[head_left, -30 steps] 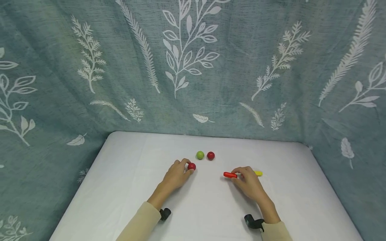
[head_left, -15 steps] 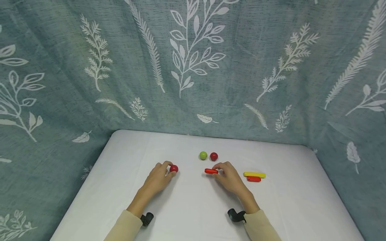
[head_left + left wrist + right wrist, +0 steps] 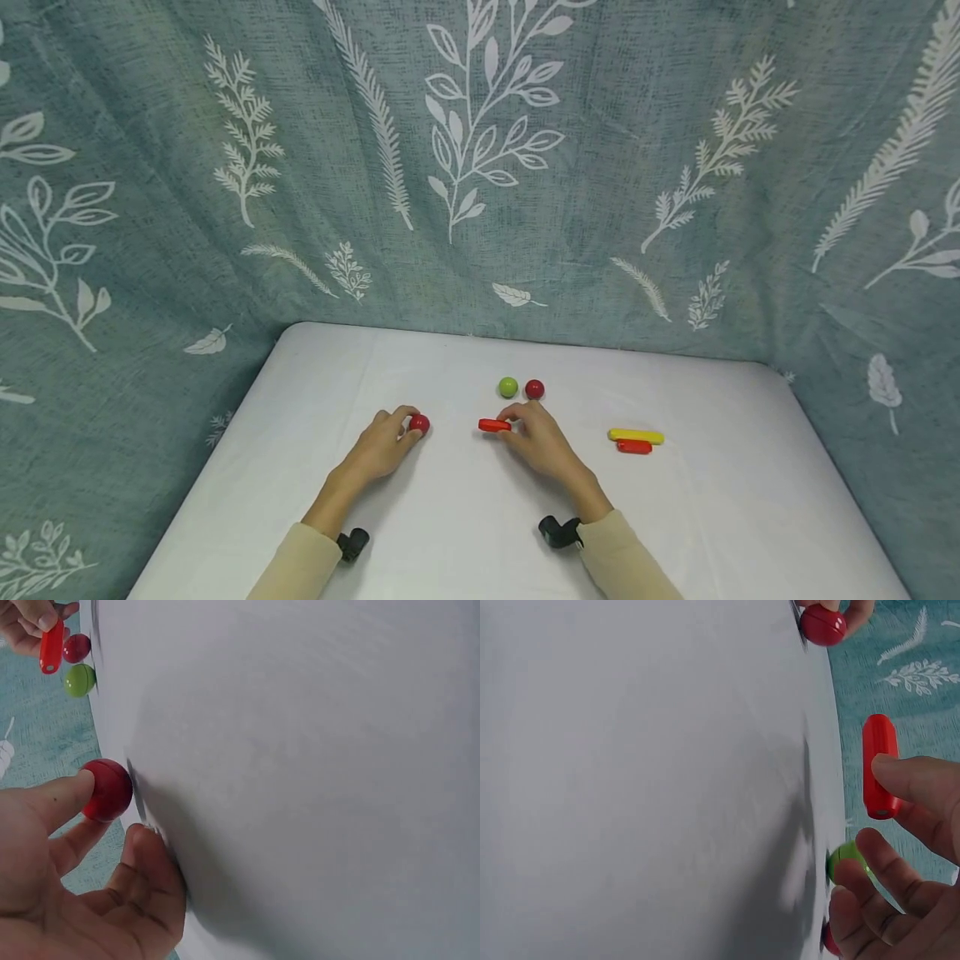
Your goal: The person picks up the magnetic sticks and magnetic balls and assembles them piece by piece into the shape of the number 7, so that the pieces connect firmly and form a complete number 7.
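My left hand (image 3: pixel 377 447) pinches a glossy red ball (image 3: pixel 419 425) between thumb and fingers, left of the table's middle. In the left wrist view a thin seam runs round that ball (image 3: pixel 110 793), close to the cloth; whether it touches is unclear. Facing it, my right hand (image 3: pixel 543 447) grips one end of a short red plastic stick (image 3: pixel 490 425), its free end pointing left. The right wrist view has the thumb across the red stick (image 3: pixel 880 739), held above the table, the other fingers loosely bent below.
A green ball (image 3: pixel 507 387) and a darker red ball (image 3: pixel 535 389) sit side by side behind my right hand. Further right lie a yellow stick (image 3: pixel 636 435) and a second red stick (image 3: pixel 634 447), against each other. Patterned curtain (image 3: pixel 390 275) borders the white table (image 3: pixel 720 500).
Both hands have moved left, the left one carrying the red ball and the right one carrying the red stick. The yellow and second red sticks have come into full view.
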`<state>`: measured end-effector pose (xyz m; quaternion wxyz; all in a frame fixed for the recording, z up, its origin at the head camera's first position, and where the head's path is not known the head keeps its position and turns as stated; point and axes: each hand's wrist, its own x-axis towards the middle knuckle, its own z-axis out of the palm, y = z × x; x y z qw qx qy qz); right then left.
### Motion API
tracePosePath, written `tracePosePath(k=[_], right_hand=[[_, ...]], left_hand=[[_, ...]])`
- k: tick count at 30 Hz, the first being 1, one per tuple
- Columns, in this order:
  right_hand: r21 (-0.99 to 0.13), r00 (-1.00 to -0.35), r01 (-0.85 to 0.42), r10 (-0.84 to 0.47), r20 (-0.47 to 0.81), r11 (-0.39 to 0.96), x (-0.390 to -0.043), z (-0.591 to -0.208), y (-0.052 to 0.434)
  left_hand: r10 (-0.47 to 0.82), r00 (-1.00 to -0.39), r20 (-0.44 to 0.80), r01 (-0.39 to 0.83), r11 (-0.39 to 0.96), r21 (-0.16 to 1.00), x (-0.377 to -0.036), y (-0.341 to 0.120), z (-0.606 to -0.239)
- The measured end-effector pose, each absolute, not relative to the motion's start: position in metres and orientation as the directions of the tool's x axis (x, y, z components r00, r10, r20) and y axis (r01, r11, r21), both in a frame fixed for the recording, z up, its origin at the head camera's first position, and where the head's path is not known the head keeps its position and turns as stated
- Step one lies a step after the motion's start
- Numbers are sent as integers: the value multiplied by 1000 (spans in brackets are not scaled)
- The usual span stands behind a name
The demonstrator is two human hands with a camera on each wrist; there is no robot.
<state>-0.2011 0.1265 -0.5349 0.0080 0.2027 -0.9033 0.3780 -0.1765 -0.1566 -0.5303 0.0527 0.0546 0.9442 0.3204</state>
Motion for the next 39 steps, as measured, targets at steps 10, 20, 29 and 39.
tracePosePath(k=[10, 20, 29, 39], right_hand=[[-682, -910, -373, -393, 136, 628, -209, -541, 92], [-669, -897, -392, -422, 127, 632, -214, -545, 69], [-634, -910, -367, -404, 93, 681, -215, -548, 55], [-617, -910, -370, -406, 89, 695, -212, -548, 46]], left_hand=[[156, -984, -86, 70, 783, 618, -178, -160, -534], [163, -981, -109, 61, 783, 619, -179, -162, -535], [195, -976, -97, 95, 779, 619, -180, -166, -538], [198, -975, -106, 89, 773, 628, -180, -166, -536]])
